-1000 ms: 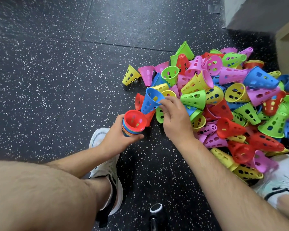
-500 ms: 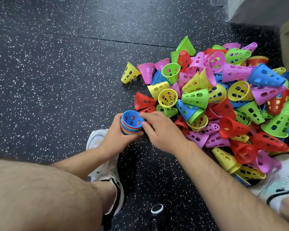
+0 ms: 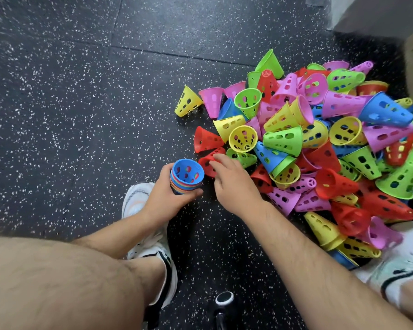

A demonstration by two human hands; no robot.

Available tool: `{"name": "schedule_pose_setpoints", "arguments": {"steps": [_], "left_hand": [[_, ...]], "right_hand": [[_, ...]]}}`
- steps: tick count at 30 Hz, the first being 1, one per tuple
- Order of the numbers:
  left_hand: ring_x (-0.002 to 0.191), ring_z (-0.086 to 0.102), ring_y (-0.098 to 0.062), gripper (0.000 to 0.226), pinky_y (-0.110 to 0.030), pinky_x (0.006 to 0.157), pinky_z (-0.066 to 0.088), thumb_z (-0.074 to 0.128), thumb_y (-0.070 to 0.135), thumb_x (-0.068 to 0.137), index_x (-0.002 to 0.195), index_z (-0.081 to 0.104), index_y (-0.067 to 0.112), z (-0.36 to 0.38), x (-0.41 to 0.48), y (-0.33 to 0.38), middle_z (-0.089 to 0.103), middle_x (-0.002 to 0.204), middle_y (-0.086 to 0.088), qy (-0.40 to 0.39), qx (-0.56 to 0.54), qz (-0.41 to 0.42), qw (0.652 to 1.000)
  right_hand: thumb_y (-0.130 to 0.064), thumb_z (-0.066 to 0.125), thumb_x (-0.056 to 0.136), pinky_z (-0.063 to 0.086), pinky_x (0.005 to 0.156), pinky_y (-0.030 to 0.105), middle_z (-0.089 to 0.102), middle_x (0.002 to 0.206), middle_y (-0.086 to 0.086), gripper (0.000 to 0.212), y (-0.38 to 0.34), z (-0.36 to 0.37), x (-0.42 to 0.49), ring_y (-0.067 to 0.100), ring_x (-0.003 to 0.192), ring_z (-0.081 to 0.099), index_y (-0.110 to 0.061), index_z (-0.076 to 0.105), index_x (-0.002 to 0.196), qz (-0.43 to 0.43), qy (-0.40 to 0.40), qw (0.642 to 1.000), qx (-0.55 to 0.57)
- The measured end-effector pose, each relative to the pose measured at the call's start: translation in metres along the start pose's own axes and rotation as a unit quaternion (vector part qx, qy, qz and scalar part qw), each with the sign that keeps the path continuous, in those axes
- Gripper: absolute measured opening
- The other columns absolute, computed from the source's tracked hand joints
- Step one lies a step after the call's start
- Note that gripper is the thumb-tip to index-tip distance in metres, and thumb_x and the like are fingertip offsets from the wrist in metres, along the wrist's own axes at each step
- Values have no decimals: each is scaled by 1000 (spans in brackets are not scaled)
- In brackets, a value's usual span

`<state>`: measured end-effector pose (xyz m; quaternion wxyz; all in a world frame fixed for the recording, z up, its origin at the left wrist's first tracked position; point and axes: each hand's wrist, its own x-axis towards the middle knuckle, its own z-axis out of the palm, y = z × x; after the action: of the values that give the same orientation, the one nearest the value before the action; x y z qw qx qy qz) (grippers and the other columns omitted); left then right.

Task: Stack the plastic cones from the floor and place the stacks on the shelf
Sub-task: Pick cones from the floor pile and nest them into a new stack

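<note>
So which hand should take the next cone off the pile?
Right. The left hand grips the stack, so it is busy; the right hand holds nothing and its fingers touch a red cone at the near edge of the pile.

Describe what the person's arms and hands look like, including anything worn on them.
The left hand and right hand are bare: no gloves, rings or wristbands show. The left forearm and right forearm are bare and hairy, with no sleeve, watch or marking in view.
</note>
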<state>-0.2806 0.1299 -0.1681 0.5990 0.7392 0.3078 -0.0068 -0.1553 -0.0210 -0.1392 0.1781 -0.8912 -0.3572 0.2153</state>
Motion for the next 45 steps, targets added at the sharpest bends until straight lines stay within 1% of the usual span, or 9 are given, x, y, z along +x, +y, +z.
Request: {"name": "schedule_pose_setpoints", "arguments": {"steps": [6, 11, 15, 22, 25, 30, 33, 38, 45], "left_hand": [[99, 64, 8, 70, -9, 88, 45, 93, 17, 74, 129, 50, 19, -1, 0, -1, 67, 116, 10, 4, -10, 0, 1000], [95, 63, 10, 68, -6, 85, 44, 93, 17, 75, 128, 50, 20, -2, 0, -1, 67, 113, 10, -1, -5, 0, 1000], [95, 63, 10, 69, -6, 85, 44, 93, 19, 75, 128, 49, 21, -3, 0, -1, 66, 112, 12, -9, 0, 0, 1000], [96, 64, 6, 69, -10, 87, 46, 94, 18, 74, 124, 49, 30, -2, 3, -5, 68, 112, 11, -11, -4, 1, 1000], [94, 65, 5, 69, -10, 86, 47, 94, 15, 73, 126, 50, 23, -2, 2, -6, 68, 111, 7, -4, -8, 2, 1000], [95, 64, 6, 69, -10, 86, 46, 95, 19, 72, 125, 51, 20, -4, 5, -8, 67, 112, 6, 14, -4, 2, 1000], [94, 62, 9, 68, -6, 84, 43, 94, 19, 73, 126, 51, 19, -4, 5, -7, 66, 112, 8, 9, 3, 0, 1000], [93, 62, 12, 68, -4, 83, 42, 93, 16, 74, 127, 51, 16, -5, 4, -6, 66, 112, 7, 8, 2, 1, 1000], [96, 62, 10, 70, -4, 84, 42, 94, 21, 74, 128, 51, 17, -6, 5, -7, 66, 113, 8, 7, 5, -2, 1000]], "right_hand": [[11, 52, 82, 34, 113, 33, 47, 143, 8, 56, 3, -12, 1, 27, 128, 43, -2, 53, 137, 10, 79, 996, 42], [-12, 64, 93, 46, 94, 40, 61, 114, 9, 22, 14, -21, 1, 30, 107, 55, -5, 67, 114, 3, 153, 987, 51], [-25, 55, 99, 48, 88, 41, 63, 104, 4, 23, 18, -23, 5, 27, 99, 57, -10, 69, 109, 17, 189, 977, 96], [-11, 58, 96, 46, 92, 33, 68, 105, 5, 21, -1, -20, 3, 23, 100, 60, -9, 71, 113, -65, 157, 979, 110], [-13, 60, 96, 46, 97, 32, 69, 111, 5, 22, -11, -6, -1, 23, 106, 60, -10, 72, 114, -116, 94, 981, 121], [-12, 53, 98, 42, 105, 34, 64, 124, 3, 29, -15, 1, -1, 21, 118, 55, -10, 66, 124, -83, 51, 987, 124], [0, 54, 90, 45, 101, 47, 54, 135, 10, 37, -11, -1, 13, 32, 120, 51, -10, 65, 124, -49, 61, 996, 48], [2, 54, 85, 42, 104, 46, 29, 158, 6, 50, -10, -7, 26, 32, 133, 35, -19, 59, 130, -15, -12, 996, -85], [13, 55, 77, 50, 87, 46, 51, 134, 4, 52, -3, 1, 33, 31, 110, 48, -9, 59, 124, -16, 51, 995, -86]]}}
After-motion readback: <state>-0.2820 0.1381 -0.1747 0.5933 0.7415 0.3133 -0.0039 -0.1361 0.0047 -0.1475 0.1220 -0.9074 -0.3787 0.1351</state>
